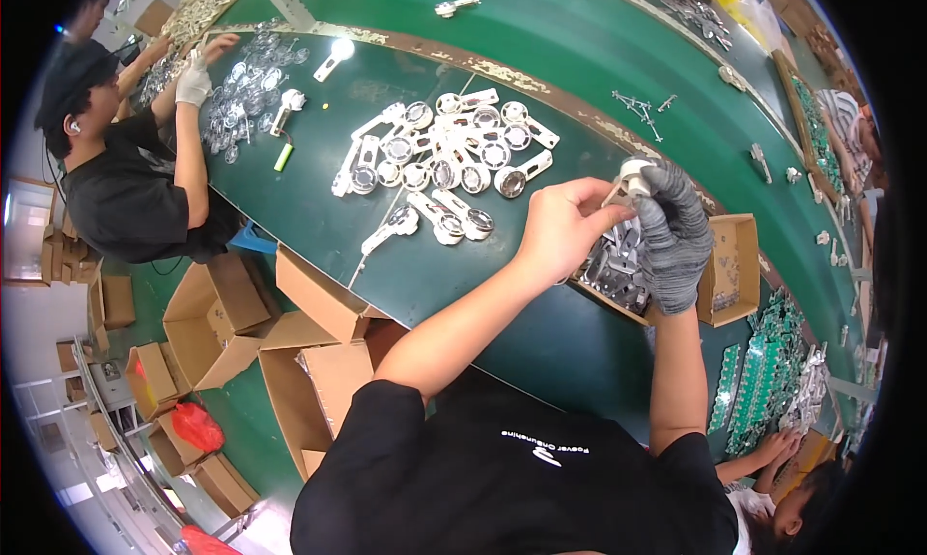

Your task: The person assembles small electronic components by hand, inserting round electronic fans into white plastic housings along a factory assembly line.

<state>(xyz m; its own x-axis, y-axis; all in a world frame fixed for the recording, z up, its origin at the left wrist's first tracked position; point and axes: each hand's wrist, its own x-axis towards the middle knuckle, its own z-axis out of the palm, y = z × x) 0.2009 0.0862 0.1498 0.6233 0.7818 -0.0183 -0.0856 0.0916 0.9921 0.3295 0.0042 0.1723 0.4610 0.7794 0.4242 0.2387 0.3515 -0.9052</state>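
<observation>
between fingers [668, 180], white part [633, 173] partly hidden

My right hand [674, 234] looks brightly lit and fairly sharp; a white piece [341, 51] glares far left; edges curve into black.

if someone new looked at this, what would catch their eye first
Probably the cluster of white round-headed devices, spread across the middle of the dark green table. Next, right of centre, the bare left hand and gray-gloved right hand hold a white piece. Bright green circuit boards stand out at lower right.
</observation>
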